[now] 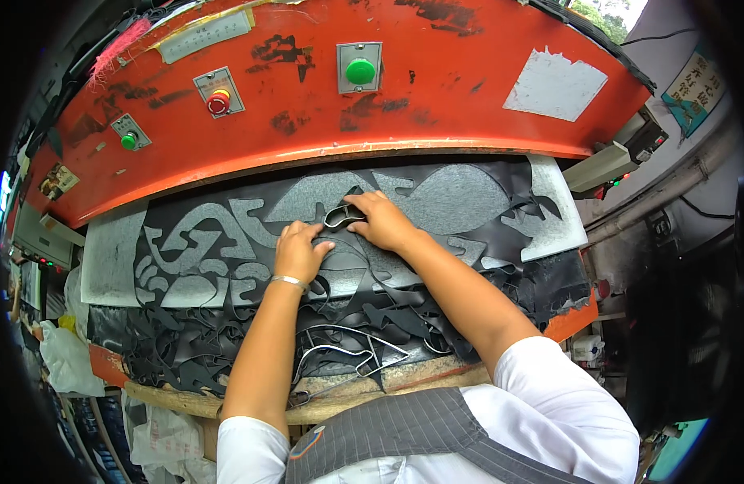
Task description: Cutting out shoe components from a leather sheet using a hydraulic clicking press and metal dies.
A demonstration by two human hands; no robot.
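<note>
My right hand (pixel 380 221) grips a small steel-strip cutting die (pixel 343 215) by its right side, thumb below and fingers above. The die sits over black sheet material (pixel 307 234) that looks like leather and has many shapes cut out of it. Just left of the die, my left hand (pixel 299 254) rests on the sheet with thumb and index finger apart, its fingertips close to the die's edge. Through the cut-outs shows a pale grey cutting board (pixel 460 198). A larger metal cutting die (pixel 339 352) lies nearer to me on black scraps.
An orange press beam (pixel 291 97) spans the far side, with a large green button (pixel 360 72), a red knob (pixel 218 101) and a small green button (pixel 129 141). Tangled black offcuts (pixel 186 347) cover the near ledge. Plastic bags (pixel 65 359) hang at the left.
</note>
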